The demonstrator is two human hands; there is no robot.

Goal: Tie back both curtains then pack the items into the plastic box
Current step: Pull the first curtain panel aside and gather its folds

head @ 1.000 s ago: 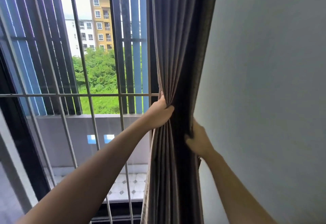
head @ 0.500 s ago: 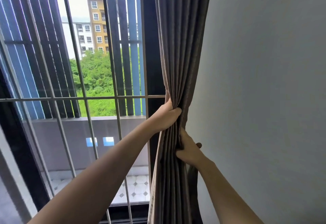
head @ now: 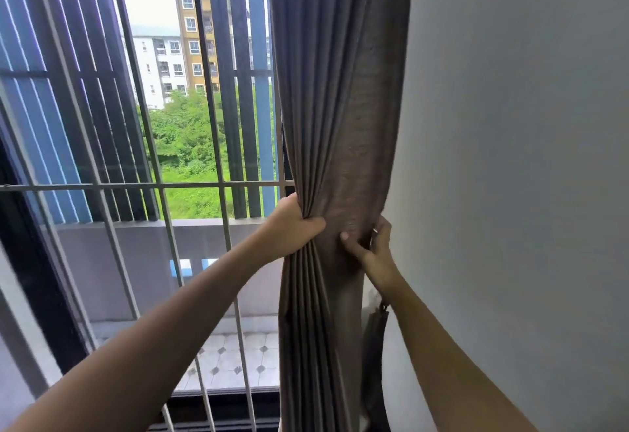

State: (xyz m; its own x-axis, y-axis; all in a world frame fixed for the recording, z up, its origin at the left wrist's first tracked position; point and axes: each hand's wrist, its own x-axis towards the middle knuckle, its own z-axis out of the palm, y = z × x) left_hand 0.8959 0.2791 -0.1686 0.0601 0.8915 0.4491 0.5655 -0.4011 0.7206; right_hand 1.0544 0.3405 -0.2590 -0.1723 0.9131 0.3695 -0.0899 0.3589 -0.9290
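A grey-brown pleated curtain (head: 340, 108) hangs bunched against the wall at the right of the window. My left hand (head: 292, 225) grips its gathered folds from the window side at mid height. My right hand (head: 371, 248) pinches the curtain's wall-side edge, thumb on the front of the cloth and fingers curled behind it. A dark fabric tie-back strap (head: 374, 339) hangs down the wall just below my right wrist, partly hidden by the curtain. The other curtain and the plastic box are out of view.
A white wall (head: 510, 159) fills the right half. Metal window bars (head: 136, 186) and dark vertical slats stand to the left of the curtain, with a tiled balcony floor (head: 235, 363) below and buildings and trees beyond.
My right hand has come round from the dark back fold to the curtain's wall-side edge, and the bundle now looks wider with its brown face turned toward me. My left hand keeps its grip.
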